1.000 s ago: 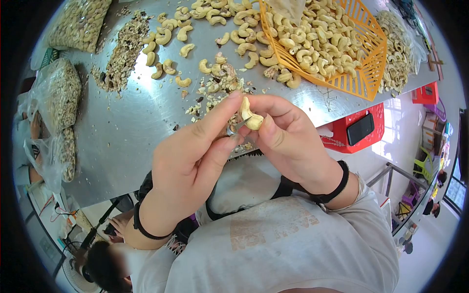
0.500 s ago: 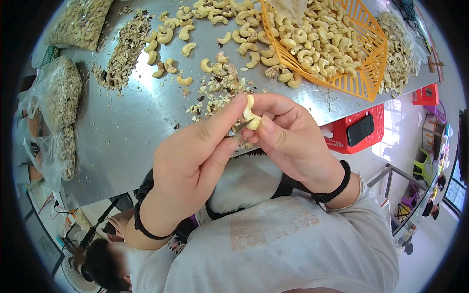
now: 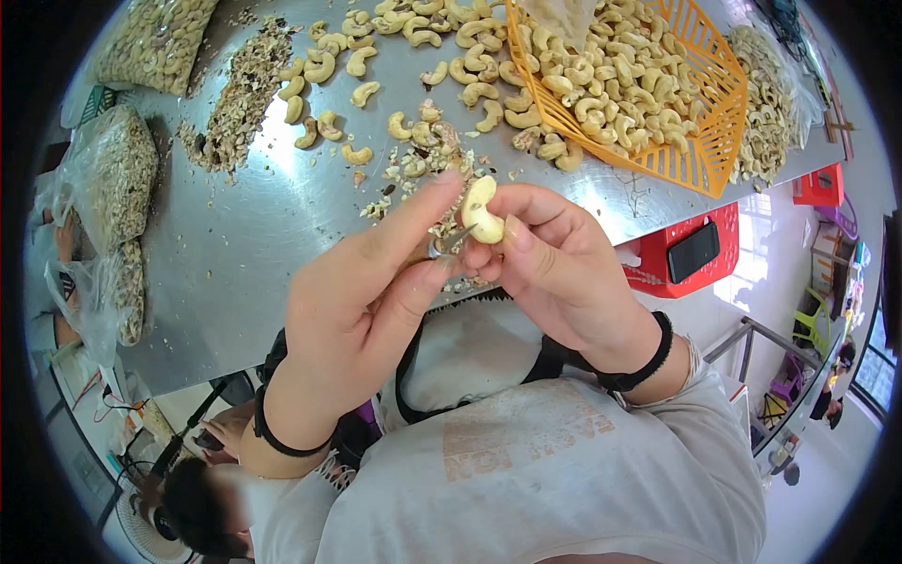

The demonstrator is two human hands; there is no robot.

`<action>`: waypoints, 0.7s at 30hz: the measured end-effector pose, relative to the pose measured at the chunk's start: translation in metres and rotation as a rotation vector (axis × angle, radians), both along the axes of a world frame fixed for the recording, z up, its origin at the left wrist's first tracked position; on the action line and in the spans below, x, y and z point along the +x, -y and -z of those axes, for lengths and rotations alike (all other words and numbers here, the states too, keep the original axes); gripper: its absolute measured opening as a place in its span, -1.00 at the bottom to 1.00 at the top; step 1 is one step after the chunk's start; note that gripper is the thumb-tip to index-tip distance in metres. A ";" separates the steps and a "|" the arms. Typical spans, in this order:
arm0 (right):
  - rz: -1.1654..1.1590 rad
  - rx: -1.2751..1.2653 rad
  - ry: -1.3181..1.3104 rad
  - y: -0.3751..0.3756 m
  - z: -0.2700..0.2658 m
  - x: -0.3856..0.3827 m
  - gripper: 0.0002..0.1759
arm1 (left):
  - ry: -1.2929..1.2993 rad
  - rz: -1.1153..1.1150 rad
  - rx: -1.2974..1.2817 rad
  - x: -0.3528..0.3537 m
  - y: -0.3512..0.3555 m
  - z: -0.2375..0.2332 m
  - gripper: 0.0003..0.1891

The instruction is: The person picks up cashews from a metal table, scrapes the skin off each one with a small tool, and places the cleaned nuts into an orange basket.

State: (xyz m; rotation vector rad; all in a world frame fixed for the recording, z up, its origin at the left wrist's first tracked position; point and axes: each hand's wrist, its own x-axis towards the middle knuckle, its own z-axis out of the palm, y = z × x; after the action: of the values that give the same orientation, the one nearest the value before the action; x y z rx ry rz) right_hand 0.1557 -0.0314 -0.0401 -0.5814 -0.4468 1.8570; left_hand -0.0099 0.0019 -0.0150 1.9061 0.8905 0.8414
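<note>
Between the fingertips of my right hand point(image 3: 568, 273) is a pale cashew nut point(image 3: 482, 209), held up over the table edge. My left hand point(image 3: 362, 282) is closed around a small knife, its thumb and index finger pinching low on it. The short pointed blade point(image 3: 458, 237) reaches toward the nut's lower curve, its tip right at the surface. A small dark spot shows on the nut's side. Most of the knife's handle is hidden inside my left hand. Just beyond my fingers lies a heap of nut bits and skin flakes point(image 3: 413, 167).
An orange basket point(image 3: 719, 70) full of cashews stands at the back right of the metal table point(image 3: 225, 282). Loose cashews point(image 3: 360, 62) and brown crumbs point(image 3: 240, 108) lie further back. Filled plastic bags point(image 3: 122, 179) line the left. A phone point(image 3: 693, 248) rests on a red stool point(image 3: 658, 273).
The cashew has been turned in my right fingers, showing its broad side. My left hand has shifted slightly left and down, its index finger lifted away from the nut.
</note>
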 end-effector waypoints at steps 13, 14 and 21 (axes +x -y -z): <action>0.044 0.034 0.214 -0.002 -0.005 0.000 -0.69 | -0.161 -0.016 0.094 0.003 0.000 0.002 -0.61; 0.046 0.041 0.244 -0.002 -0.005 0.000 -0.68 | -0.197 0.013 0.107 0.002 -0.001 0.001 -0.63; 0.058 0.092 0.317 -0.004 -0.002 0.002 -0.71 | -0.179 -0.023 -0.111 0.002 0.004 -0.004 -0.70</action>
State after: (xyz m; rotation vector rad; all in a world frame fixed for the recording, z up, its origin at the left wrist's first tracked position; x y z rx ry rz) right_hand 0.1573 -0.0273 -0.0378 -0.8208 -0.7131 1.6841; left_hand -0.0080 -0.0025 -0.0106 1.8981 1.0469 0.6279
